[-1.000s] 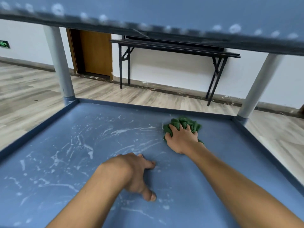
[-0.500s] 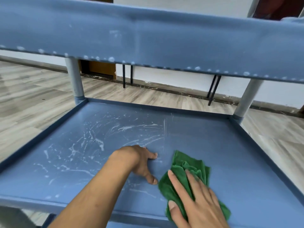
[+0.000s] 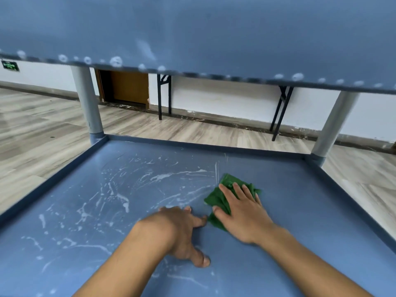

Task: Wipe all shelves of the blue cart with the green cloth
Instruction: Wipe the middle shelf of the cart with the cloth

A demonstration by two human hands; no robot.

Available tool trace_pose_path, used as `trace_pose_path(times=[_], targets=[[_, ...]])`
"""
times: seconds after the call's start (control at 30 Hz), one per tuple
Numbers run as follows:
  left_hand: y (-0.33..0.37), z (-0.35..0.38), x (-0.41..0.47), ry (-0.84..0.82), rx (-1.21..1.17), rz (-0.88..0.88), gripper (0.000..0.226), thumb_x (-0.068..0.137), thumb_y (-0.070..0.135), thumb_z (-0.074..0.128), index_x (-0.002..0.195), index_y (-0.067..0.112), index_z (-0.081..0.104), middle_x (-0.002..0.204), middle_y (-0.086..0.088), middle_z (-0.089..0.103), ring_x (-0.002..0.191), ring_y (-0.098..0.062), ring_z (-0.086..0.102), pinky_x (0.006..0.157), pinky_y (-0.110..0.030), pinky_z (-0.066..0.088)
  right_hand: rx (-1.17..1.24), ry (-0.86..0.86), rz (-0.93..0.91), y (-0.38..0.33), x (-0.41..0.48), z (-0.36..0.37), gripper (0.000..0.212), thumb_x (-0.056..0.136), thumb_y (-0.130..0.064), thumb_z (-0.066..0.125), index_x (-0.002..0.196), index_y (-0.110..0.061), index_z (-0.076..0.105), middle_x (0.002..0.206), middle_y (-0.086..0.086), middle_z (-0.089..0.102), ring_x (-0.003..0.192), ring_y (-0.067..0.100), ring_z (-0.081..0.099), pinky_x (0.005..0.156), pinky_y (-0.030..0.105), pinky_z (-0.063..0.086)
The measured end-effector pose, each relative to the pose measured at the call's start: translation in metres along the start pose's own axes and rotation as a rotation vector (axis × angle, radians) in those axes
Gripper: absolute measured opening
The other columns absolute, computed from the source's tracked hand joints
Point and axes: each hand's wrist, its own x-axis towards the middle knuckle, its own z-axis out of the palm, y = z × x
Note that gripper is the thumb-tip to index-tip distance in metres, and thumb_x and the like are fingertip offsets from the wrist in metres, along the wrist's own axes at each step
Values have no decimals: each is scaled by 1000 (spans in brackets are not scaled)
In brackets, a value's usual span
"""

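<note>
I look under an upper shelf (image 3: 192, 35) of the blue cart at a lower blue shelf (image 3: 321, 211). White streaks and smears cover its left and middle part (image 3: 120, 198). The green cloth (image 3: 222, 196) lies crumpled right of centre, and my right hand (image 3: 242, 213) presses flat on it with fingers spread. My left hand (image 3: 182, 232) rests on the shelf just left of the cloth, fingers apart, thumb toward me, holding nothing.
Grey posts stand at the far left corner (image 3: 87, 103) and far right corner (image 3: 334, 125). A raised rim (image 3: 53, 179) borders the shelf. Beyond are a wood floor (image 3: 42, 129), a brown door (image 3: 128, 88) and black folding-table legs (image 3: 280, 112) by a white wall.
My right hand with the cloth went from the far middle of the shelf to the near edge, then back out to the middle. The view shifted up and down. My left hand stayed planted.
</note>
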Motion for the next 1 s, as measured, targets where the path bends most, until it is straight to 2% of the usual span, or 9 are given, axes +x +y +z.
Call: trace_pose_path(times=[0.1, 0.23, 0.37, 0.47, 0.57, 0.63, 0.73, 0.9, 1.0], targets=[[1, -1, -2, 8, 7, 22, 93, 78, 66, 61, 151, 47, 7, 163, 3, -1, 146, -28, 12, 116, -44, 11, -2, 11, 40, 3, 67, -2, 80, 92, -71, 29, 162, -38, 9, 171, 7, 7, 157, 34, 4, 126, 55, 5], [0, -7, -3, -15, 4, 31, 86, 84, 61, 59, 151, 47, 8, 163, 2, -3, 148, -29, 7, 116, -45, 6, 16, 18, 89, 8, 140, -6, 81, 90, -72, 27, 161, -37, 10, 171, 6, 8, 157, 35, 4, 125, 58, 6], [0, -7, 9, -2, -63, -45, 61, 100, 47, 42, 153, 35, 15, 161, -4, 14, 146, -29, 15, 117, -45, 7, 35, 6, 133, 12, 185, -13, 81, 91, -74, 28, 161, -41, 7, 172, 9, 4, 157, 34, 1, 125, 57, 4], [-2, -10, 13, -42, -124, -93, 62, 99, 52, 38, 154, 33, 16, 161, -4, 15, 147, -30, 13, 117, -42, 3, 26, 16, 148, 10, 201, -13, 81, 90, -75, 28, 161, -41, 9, 171, 11, 2, 157, 35, 3, 125, 57, 5], [-2, -9, 8, -51, -37, 1, 79, 89, 58, 56, 151, 48, 9, 163, 4, -2, 147, -34, 4, 118, -49, 3, 14, 18, 139, 11, 200, -12, 81, 90, -75, 28, 161, -40, 11, 171, 11, 6, 156, 36, 8, 125, 57, 8], [-3, -4, 6, -28, -38, -7, 90, 80, 64, 63, 148, 53, 6, 162, 10, -5, 147, -36, 1, 119, -49, 7, 17, 11, 123, 11, 192, -11, 82, 90, -74, 29, 161, -38, 12, 171, 9, 9, 155, 35, 10, 125, 55, 9], [-6, 3, 11, -24, -54, -36, 94, 75, 67, 65, 146, 57, 5, 161, 15, -5, 147, -36, 0, 118, -50, 12, 24, 9, 84, 11, 171, -6, 82, 89, -72, 27, 161, -35, 14, 170, 6, 11, 155, 34, 11, 125, 55, 11], [-3, 7, 5, 28, -82, -81, 96, 68, 73, 66, 144, 60, 8, 160, 21, -2, 148, -27, 9, 117, -45, 17, 13, -8, -42, 10, 110, -4, 82, 88, -72, 28, 160, -35, 16, 169, 5, 15, 154, 33, 15, 125, 51, 13], [-3, 6, 0, 54, -107, -97, 100, 66, 72, 69, 147, 55, 12, 159, 22, 4, 146, -18, 19, 116, -36, 21, 22, -6, -82, 6, 63, -2, 80, 88, -70, 30, 159, -36, 19, 168, 6, 19, 152, 32, 19, 125, 50, 14]])
